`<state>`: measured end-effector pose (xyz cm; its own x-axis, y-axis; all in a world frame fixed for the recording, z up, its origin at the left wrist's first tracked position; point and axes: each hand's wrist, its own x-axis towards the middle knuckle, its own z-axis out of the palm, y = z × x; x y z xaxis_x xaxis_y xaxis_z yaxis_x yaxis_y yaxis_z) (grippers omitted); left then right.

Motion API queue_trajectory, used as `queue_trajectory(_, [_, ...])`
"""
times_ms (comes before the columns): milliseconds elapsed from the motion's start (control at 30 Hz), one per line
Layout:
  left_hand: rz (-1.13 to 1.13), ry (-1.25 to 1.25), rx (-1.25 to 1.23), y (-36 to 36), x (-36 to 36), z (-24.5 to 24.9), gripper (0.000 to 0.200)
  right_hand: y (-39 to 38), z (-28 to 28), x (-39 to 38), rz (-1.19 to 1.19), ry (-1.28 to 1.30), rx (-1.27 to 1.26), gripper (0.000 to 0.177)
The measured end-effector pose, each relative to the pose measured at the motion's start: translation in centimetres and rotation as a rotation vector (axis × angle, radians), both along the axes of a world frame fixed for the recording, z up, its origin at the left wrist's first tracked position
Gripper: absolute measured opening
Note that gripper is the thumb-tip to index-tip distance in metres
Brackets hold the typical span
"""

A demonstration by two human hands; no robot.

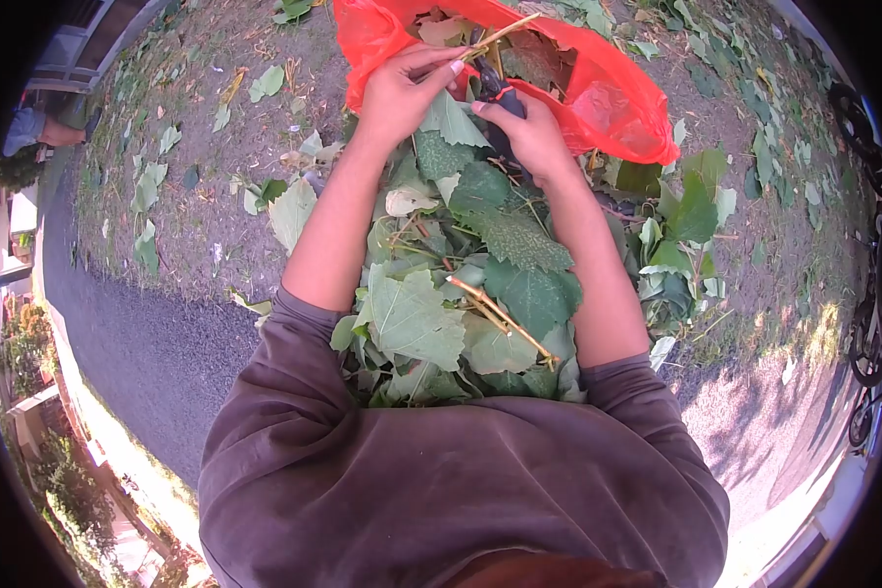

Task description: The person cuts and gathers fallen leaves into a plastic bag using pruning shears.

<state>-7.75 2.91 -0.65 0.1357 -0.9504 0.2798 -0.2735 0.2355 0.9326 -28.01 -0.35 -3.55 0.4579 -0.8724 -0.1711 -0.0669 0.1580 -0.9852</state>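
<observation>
My left hand (402, 90) pinches a thin cut vine stem (500, 35) between thumb and fingers, over the mouth of a red plastic bag (617, 108). Wrapped round the dark handles of pruning shears (502, 103) is my right hand (537, 132), its thumb along the grip. The shears' blades point up toward the stem, close beside my left fingertips. Leaves and stems show inside the bag. Below both hands, between my forearms, lies a heap of large green vine leaves (416, 318) with a cut brown stem piece (500, 316) on top.
Loose leaves (152, 186) are scattered over the bare soil (265, 127) all round. A paved strip (157, 323) runs along the left. At the left edge another person's leg (61, 133) shows. Bicycle wheels (864, 343) stand at the far right.
</observation>
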Motion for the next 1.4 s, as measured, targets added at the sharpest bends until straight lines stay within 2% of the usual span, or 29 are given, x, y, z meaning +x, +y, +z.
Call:
queue_trajectory(167, [0.021, -0.123, -0.058, -0.2, 0.1, -0.6, 0.028, -0.3, -0.4, 0.3, -0.020, 0.067, -0.050, 0.039])
queue_trajectory(333, [-0.003, -0.122, -0.102, 0.0, -0.2, -0.3, 0.033, -0.5, -1.0, 0.5, -0.020, 0.053, -0.022, 0.037])
queue_trajectory(400, [-0.018, -0.115, -0.137, 0.3, -0.3, 0.1, 0.035, -0.4, -1.1, 0.7, -0.035, -0.069, 0.014, 0.038])
queue_trajectory(433, [-0.024, -0.188, -0.147, 0.4, -0.3, 0.3, 0.037, -0.3, -1.0, 0.9, -0.033, -0.068, 0.013, 0.038])
queue_trajectory(500, [-0.031, -0.258, -0.155, 0.6, -0.5, 0.7, 0.038, 0.2, -0.6, 1.3, -0.015, -0.384, 0.215, 0.044])
queue_trajectory(600, [-0.004, -0.307, -0.209, 0.8, -0.8, 1.1, 0.037, 0.8, 0.9, 0.8, 0.005, -0.393, 0.316, 0.051])
queue_trajectory(833, [0.021, -0.301, -0.149, 0.9, -0.9, 1.1, 0.036, -0.2, -0.8, 0.3, 0.054, -0.394, 0.303, 0.049])
queue_trajectory(900, [0.024, -0.288, -0.116, 0.9, -0.9, 1.1, 0.038, -0.3, -0.8, 0.4, 0.057, -0.422, 0.247, 0.046])
queue_trajectory(1033, [0.011, -0.295, -0.122, 0.6, -0.5, 0.5, 0.037, -0.2, -0.5, 0.1, 0.091, -0.484, 0.289, 0.043])
queue_trajectory(1100, [-0.002, -0.299, -0.096, 0.6, -0.2, 0.4, 0.036, -0.2, -0.5, 0.0, 0.145, -0.490, 0.355, 0.031])
queue_trajectory(1200, [-0.014, -0.292, -0.044, 0.7, 0.0, 0.4, 0.037, 0.1, -0.4, 0.3, 0.116, -0.442, 0.362, 0.023])
queue_trajectory(1300, [-0.008, -0.243, -0.010, 0.7, 0.1, 0.4, 0.036, 0.2, 0.3, 0.3, 0.129, -0.415, 0.370, 0.027])
queue_trajectory(1400, [0.009, -0.324, -0.042, 0.7, 0.0, 0.3, 0.036, 0.2, -0.1, 0.4, 0.107, -0.352, 0.352, 0.031])
